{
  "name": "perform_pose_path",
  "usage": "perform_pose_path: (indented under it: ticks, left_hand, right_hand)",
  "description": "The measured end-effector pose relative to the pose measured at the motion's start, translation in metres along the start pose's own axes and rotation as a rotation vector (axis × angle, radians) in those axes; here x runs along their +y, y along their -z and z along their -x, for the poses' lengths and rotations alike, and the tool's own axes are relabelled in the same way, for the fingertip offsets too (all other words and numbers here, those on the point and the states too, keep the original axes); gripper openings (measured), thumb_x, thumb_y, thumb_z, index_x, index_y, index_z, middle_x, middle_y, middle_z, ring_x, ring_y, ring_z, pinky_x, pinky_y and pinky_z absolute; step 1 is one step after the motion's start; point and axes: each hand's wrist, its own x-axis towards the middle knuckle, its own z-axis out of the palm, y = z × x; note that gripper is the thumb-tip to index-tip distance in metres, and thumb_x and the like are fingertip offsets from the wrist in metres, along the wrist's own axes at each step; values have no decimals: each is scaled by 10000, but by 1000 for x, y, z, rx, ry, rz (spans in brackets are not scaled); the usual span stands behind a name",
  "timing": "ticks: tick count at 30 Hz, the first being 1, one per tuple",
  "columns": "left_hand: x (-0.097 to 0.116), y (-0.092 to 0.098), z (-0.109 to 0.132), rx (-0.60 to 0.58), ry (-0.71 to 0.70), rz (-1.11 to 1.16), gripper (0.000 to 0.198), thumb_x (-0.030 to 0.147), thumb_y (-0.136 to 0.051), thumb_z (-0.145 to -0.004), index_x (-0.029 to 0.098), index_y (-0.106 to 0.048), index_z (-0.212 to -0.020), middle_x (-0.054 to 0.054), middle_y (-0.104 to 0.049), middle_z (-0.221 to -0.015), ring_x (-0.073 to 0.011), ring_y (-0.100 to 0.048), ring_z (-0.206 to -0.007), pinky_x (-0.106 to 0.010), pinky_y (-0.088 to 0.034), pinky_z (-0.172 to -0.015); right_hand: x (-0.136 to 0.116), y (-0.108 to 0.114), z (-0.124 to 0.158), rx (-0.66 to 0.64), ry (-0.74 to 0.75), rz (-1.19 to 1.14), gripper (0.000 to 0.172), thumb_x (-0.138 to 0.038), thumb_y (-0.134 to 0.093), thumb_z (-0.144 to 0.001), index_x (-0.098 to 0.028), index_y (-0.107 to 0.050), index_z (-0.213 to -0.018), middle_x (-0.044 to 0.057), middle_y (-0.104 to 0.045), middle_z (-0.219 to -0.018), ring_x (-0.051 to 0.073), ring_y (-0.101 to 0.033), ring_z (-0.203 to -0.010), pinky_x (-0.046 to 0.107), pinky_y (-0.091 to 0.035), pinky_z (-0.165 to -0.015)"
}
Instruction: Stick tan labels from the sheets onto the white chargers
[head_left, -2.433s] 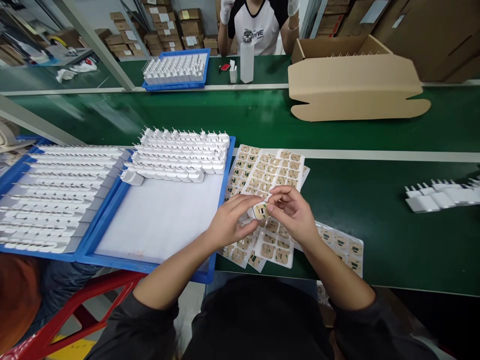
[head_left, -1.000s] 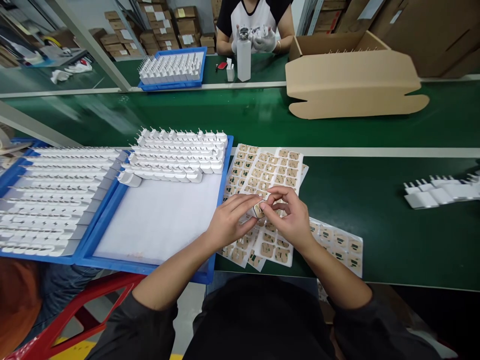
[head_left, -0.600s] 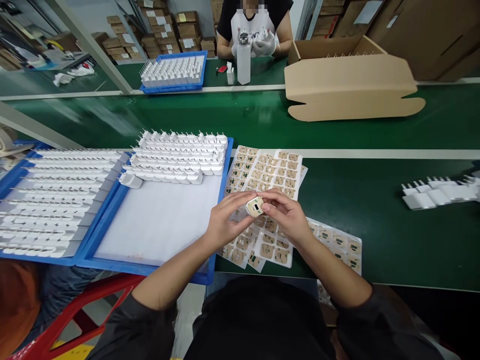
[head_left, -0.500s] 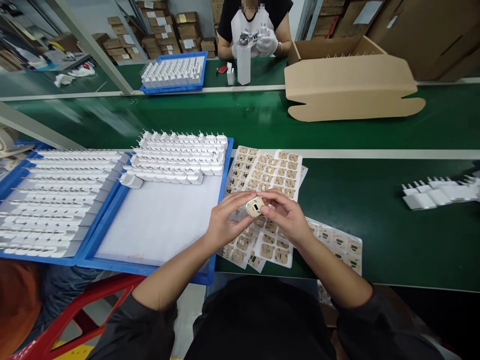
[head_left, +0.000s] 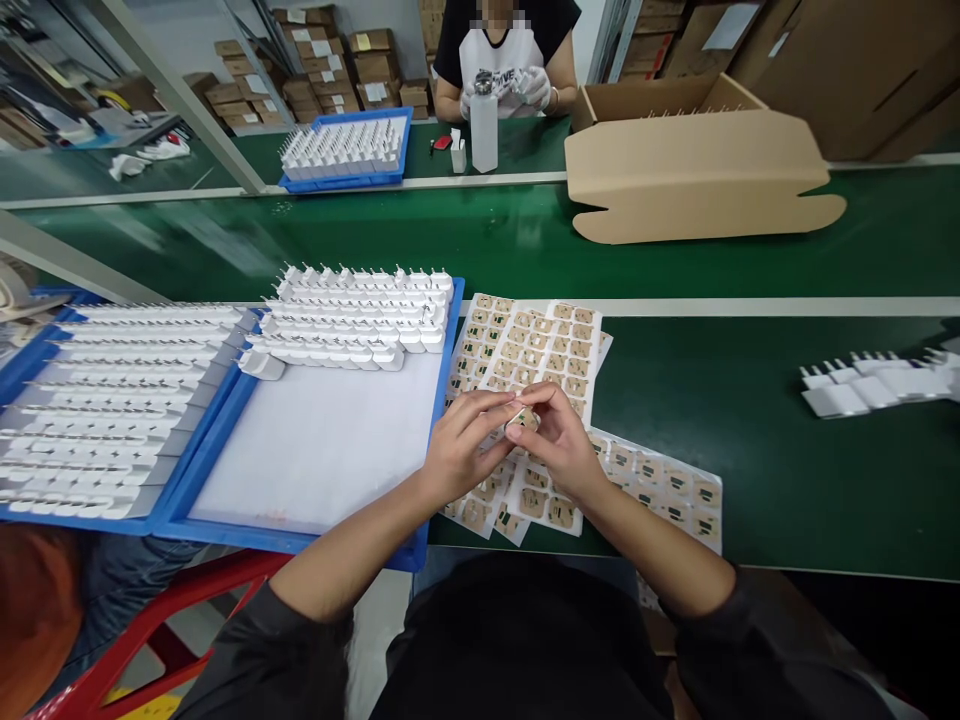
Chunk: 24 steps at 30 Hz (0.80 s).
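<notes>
Over the sticker sheets, both of my hands meet around a small white plug charger whose end face bears a tan adhesive sticker. My left hand grips the charger's body from the left, fingers closed. From the right, my right hand pinches it, with thumb and fingertips at the stickered face. Much of the charger is hidden by my fingers. Beneath lie overlapping white sheets of tan stickers. Left of my hands, a blue tray holds rows of white plug chargers at its far end.
Another blue tray, filled with pronged chargers, stands farther left. More chargers lie at the right of the green table. Across, a gloved person works behind a bottle, near an open cardboard box. A red chair is lower left.
The charger has turned in my hands, so its stickered face shows less. My right thumb and fingers have shifted over that face, and both hands have moved slightly.
</notes>
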Motion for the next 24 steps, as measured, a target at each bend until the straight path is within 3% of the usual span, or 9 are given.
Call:
perform_pose_path:
  ticks: [8,14,21,24]
  left_hand:
    - [3,-1,-1,18,-34,-25,425,140,-690,-843,227,-551,-1235,-107,-677,-1114,-219,-665,-1029,-375,-577,-843]
    - [2,0,2,6,-9,-26,477,137,-668,-839,247,-520,-1278,-97,-659,-1117,-225,-654,-1034,-387,-580,-846]
    - [1,-1,5,30,-84,-116,487,100,-677,-811,269,-528,-1242,-75,-655,-1106,-201,-650,-990,-361,-586,-818]
    - [2,-1,4,44,-102,-133,492,85,-686,-793,250,-531,-1231,-78,-652,-1094,-199,-650,-982,-359,-588,-822]
  right_hand:
    - [3,1,2,19,53,9,50,-313,-627,-931,-289,-645,-971,17,-508,-928,203,-499,-911,353,-408,-839]
    - [8,2,4,9,38,-19,102,-328,-573,-951,-302,-656,-1005,25,-511,-954,212,-512,-937,357,-424,-854]
    - [7,0,4,-4,6,-86,73,-262,-595,-922,-300,-653,-944,13,-501,-923,194,-493,-904,325,-415,-828]
    - [6,0,5,0,-8,-108,97,-260,-587,-912,-305,-668,-941,17,-510,-937,201,-505,-950,341,-422,-883]
